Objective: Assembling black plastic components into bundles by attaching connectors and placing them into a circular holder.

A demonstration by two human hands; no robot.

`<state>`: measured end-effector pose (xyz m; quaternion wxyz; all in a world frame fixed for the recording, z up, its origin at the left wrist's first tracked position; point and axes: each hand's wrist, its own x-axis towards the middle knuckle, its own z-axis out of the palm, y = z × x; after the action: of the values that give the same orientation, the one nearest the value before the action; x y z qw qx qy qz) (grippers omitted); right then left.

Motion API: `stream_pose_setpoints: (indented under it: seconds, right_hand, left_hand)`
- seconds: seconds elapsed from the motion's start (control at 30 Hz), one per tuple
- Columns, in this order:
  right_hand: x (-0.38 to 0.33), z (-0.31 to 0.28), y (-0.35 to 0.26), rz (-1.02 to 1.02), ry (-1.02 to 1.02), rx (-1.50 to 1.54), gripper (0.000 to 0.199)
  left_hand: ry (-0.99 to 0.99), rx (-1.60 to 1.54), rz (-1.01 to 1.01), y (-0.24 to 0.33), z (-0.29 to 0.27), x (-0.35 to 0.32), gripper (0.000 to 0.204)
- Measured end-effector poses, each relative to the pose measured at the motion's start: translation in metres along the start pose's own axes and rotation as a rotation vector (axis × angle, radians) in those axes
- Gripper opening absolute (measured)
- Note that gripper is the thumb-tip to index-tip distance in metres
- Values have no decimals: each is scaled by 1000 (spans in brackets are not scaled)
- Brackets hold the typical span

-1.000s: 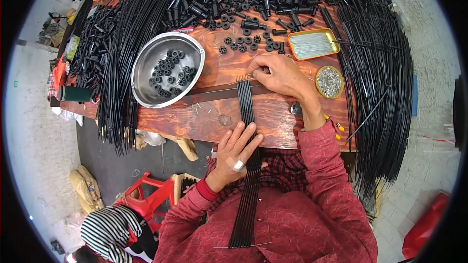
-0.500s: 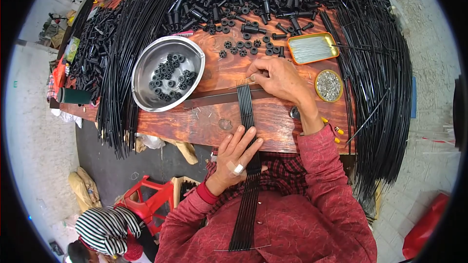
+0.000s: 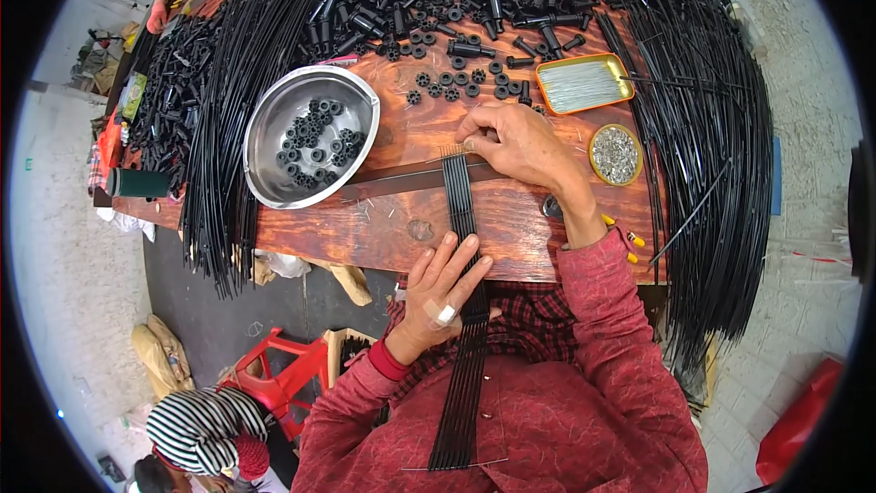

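My view: even, soft daylight, no hard shadows. Mild glare on the steel bowl (image 3: pixel 310 135). Centre sharp; strong fisheye bending, black vignette at rim.
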<state>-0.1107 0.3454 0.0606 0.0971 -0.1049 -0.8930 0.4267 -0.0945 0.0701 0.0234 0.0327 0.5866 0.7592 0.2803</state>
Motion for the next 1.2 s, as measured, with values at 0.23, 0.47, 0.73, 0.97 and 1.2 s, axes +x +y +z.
stream_pose_setpoints:
  seconds: [0.23, 0.47, 0.73, 0.97, 1.2]
  right_hand:
    - [0, -1, 4, -28, -8, -11, 12]
    - [1, 8, 2, -104, 44, -21, 12]
    - [-1, 12, -1, -137, 50, 1, 19]
    - [-1, 9, 3, -113, 58, -55, 17]
    - [-1, 4, 1, -179, 55, -65, 18]
  left_hand:
    - [-14, 2, 1, -1, 0, 1, 73]
    - [-2, 50, 30, -3, 2, -1, 78]
    - [3, 45, 34, -4, 4, -1, 79]
    - [-1, 27, 19, -2, 3, 0, 75]
    - [-10, 50, 25, -2, 3, 1, 77]
